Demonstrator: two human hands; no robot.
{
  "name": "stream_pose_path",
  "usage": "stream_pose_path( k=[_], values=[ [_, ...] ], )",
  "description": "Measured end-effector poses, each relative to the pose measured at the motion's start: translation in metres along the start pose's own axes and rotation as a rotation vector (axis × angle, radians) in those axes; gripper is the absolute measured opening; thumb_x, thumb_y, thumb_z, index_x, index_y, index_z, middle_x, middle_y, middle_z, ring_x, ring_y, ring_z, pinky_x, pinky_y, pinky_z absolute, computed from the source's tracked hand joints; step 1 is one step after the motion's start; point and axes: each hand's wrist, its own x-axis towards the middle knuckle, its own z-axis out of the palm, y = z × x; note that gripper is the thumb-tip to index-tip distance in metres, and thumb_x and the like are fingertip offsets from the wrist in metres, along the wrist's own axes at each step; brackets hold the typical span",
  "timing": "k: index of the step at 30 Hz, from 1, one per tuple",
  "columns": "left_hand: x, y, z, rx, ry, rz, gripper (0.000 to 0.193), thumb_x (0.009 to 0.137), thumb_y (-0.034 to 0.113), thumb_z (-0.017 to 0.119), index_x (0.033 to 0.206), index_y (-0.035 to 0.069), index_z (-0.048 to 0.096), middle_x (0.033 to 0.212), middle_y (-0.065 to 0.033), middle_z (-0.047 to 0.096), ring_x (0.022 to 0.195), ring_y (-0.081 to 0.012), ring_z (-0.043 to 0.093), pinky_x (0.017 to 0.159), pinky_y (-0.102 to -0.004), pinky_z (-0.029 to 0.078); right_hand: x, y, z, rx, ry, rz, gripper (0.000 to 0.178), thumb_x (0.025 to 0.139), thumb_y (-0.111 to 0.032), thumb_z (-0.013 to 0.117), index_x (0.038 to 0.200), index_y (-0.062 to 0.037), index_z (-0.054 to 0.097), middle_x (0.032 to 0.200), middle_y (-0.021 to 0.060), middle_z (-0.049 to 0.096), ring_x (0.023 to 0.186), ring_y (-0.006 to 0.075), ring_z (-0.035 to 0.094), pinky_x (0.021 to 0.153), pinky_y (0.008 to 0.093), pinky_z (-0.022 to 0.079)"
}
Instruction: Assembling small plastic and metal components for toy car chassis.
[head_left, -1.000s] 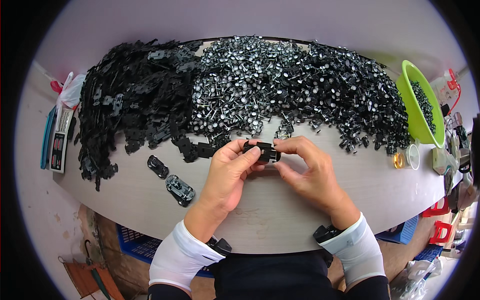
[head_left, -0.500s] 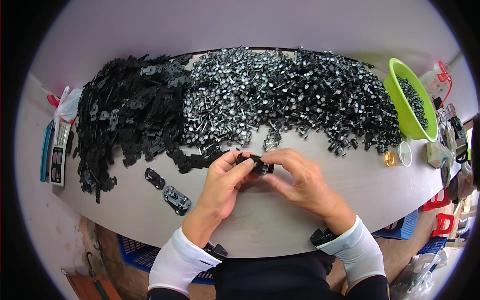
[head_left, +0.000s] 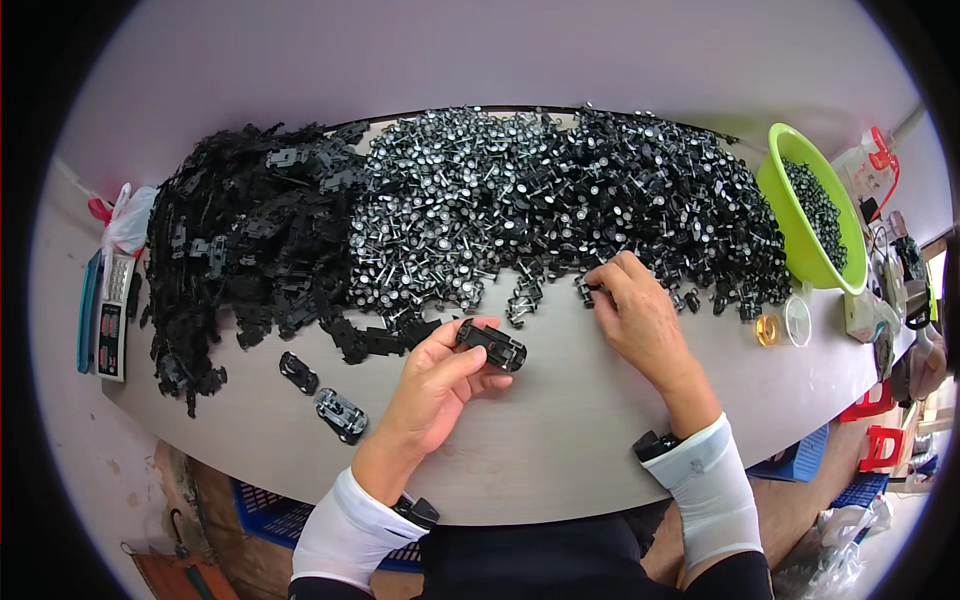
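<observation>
Right hand [head_left: 640,320] away from chassis [head_left: 491,345]

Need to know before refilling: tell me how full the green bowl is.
Partly full: green bowl tilts toward the table, small dark parts covering its inside.

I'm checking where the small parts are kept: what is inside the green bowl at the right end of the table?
The green bowl holds a heap of small dark parts, too small to tell apart. The heap covers the bowl's bottom, so anything beneath it cannot be seen.
</observation>
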Motion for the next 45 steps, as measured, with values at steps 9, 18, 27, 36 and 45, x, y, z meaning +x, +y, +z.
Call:
stream_pose_path(
  k=[9, 18, 27, 36, 45],
  values=[
    [0.002, -0.004, 0.002, 0.179, -0.002, -0.038, 0.038, 0.102, 0.009, 0.058, 0.138, -0.002, 0.053, 0.110, -0.0081, 0.069, 0.095, -0.0150, 0.069, 0.083, -0.0319, 0.059, -0.010, -0.005, 0.004, 0.232, 0.001, -0.061, 0.015, 0.083, 0.002, 0.067, 0.095, -0.0018, 0.059, 0.090, 0.0125, 0.059, 0.081, 0.0306, 0.063, 0.072, 0.0387, 0.052],
    [0.000, -0.006, 0.003, 0.202, -0.031, -0.076, 0.039, 0.102, 0.010, 0.059, 0.138, -0.003, 0.052, 0.106, -0.0085, 0.070, 0.094, -0.0164, 0.070, 0.076, -0.0319, 0.062, -0.008, -0.019, -0.005, 0.771, -0.383, 0.569, 0.016, 0.096, -0.015, 0.069, 0.101, 0.0004, 0.068, 0.076, 0.0044, 0.069, 0.060, 0.0084, 0.063, 0.053, 0.0226, 0.052],
    [0.001, -0.003, 0.007, 0.238, -0.040, -0.101, 0.039, 0.102, 0.007, 0.057, 0.140, -0.002, 0.051, 0.111, -0.0054, 0.066, 0.096, -0.0129, 0.067, 0.082, -0.0311, 0.060, -0.010, -0.009, -0.002, 0.398, -0.161, 0.381, 0.017, 0.094, -0.016, 0.071, 0.094, 0.0010, 0.068, 0.072, 0.0027, 0.067, 0.056, 0.0060, 0.057, 0.051, 0.0243, 0.045],
    [0.000, -0.020, 0.011, 0.332, -0.023, 0.017, 0.036, 0.101, 0.004, 0.058, 0.137, -0.003, 0.054, 0.112, -0.0073, 0.068, 0.098, -0.0137, 0.068, 0.084, -0.0298, 0.059, -0.015, -0.021, 0.006, 0.244, -0.058, 0.110, 0.019, 0.082, -0.014, 0.076, 0.088, 0.0016, 0.067, 0.078, 0.0120, 0.067, 0.062, 0.0251, 0.063, 0.061, 0.0340, 0.052],
    [-0.002, -0.039, 0.015, 0.589, 0.004, 0.280, 0.032, 0.096, 0.000, 0.062, 0.128, -0.005, 0.060, 0.101, -0.0044, 0.070, 0.085, -0.0062, 0.064, 0.075, -0.0236, 0.053, -0.029, -0.064, 0.010, 0.397, -0.135, 0.013, 0.018, 0.079, -0.010, 0.075, 0.080, 0.0001, 0.060, 0.077, 0.0126, 0.063, 0.063, 0.0291, 0.064, 0.057, 0.0383, 0.052]
  ],
)
